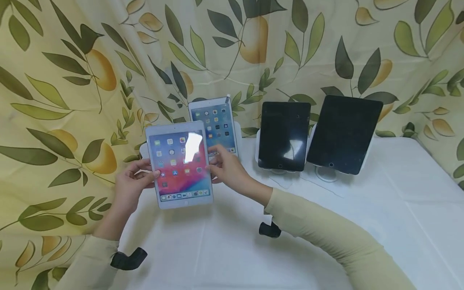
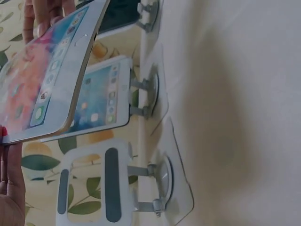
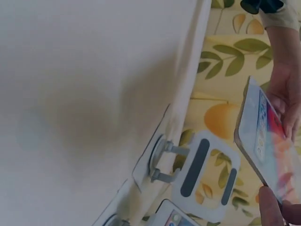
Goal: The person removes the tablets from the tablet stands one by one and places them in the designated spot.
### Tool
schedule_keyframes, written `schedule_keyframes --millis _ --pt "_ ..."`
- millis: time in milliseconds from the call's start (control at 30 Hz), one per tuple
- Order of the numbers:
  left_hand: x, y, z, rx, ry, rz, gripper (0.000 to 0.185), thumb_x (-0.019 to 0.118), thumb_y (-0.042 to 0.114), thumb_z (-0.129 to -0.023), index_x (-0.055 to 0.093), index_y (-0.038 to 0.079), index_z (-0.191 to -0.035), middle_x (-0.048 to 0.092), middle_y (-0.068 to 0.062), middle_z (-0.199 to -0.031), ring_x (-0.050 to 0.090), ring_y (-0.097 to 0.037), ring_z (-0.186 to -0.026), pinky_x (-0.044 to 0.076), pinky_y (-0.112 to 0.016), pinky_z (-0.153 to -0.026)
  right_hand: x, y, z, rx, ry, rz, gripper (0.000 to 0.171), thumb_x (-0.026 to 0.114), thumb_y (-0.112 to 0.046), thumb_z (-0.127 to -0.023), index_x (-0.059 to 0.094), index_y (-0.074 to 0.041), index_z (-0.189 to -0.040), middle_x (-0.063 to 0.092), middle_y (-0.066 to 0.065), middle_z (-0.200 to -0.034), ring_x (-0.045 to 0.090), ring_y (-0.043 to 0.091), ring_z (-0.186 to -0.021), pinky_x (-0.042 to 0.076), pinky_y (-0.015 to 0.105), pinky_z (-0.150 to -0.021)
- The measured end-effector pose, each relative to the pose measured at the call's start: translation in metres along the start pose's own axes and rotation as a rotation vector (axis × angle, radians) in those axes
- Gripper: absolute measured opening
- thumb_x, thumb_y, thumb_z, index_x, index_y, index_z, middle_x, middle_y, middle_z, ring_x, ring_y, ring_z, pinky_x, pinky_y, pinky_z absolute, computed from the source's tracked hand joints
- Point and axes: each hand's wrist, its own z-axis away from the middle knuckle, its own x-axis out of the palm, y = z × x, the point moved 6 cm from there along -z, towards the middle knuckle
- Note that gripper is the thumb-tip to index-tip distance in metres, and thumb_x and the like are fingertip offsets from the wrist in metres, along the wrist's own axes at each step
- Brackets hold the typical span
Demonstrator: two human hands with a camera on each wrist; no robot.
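A white tablet [image 1: 177, 179] with a lit home screen of app icons is held up above the table, tilted toward me. My left hand [image 1: 128, 187] grips its left edge, thumb on the front and fingers behind. At the opposite edge my right hand [image 1: 232, 171] pinches the tablet between thumb and fingers. Behind it is a bare white tablet stand [image 2: 123, 188] with grey pads, mostly hidden in the head view. A second white tablet [image 1: 221, 125], also lit, leans on its own stand beside it, partly covered by the held one.
Two dark-screened tablets stand to the right, a smaller one [image 1: 284, 135] and a larger one [image 1: 344, 135], both on white stands. A thin cable [image 1: 322, 186] lies before them on the white-covered table [image 1: 290, 257]. A leaf-and-fruit patterned curtain [image 1: 319, 60] hangs behind.
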Motion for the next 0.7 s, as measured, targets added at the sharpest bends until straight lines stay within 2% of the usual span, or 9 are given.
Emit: schedule_keyframes --millis 233,500,700 --pt "0.003 -0.009 0.009 -0.059 -0.056 -0.040 0.024 0.073 0.003 -0.081 0.063 0.014 -0.100 0.058 0.006 -0.082 0.064 -0.004 -0.069 0.057 -0.023 -0.061 0.002 0.012 0.012 0.068 -0.009 -0.021 0.045 0.064 -0.005 -0.089 0.045 -0.009 -0.129 0.066 0.012 -0.096 0.070 0.020 -0.076 0.058 0.032 -0.063" --pt "0.002 -0.020 0.016 -0.116 -0.118 -0.132 0.043 0.070 0.002 -0.082 0.049 -0.011 -0.118 0.058 0.007 -0.082 0.064 -0.004 -0.069 0.058 -0.027 -0.062 0.010 0.026 0.022 0.119 -0.028 -0.040 0.046 0.065 -0.005 -0.088 0.045 -0.008 -0.129 0.066 0.011 -0.092 0.070 0.019 -0.070 0.058 0.032 -0.062" --pt "0.004 -0.033 0.022 -0.185 -0.150 -0.192 0.046 0.069 0.007 -0.085 0.047 -0.011 -0.121 0.057 0.004 -0.086 0.065 -0.005 -0.071 0.058 -0.029 -0.065 0.014 0.036 0.029 0.161 -0.045 -0.035 0.042 0.064 -0.004 -0.088 0.045 -0.006 -0.125 0.065 0.011 -0.088 0.068 0.018 -0.065 0.058 0.033 -0.059"
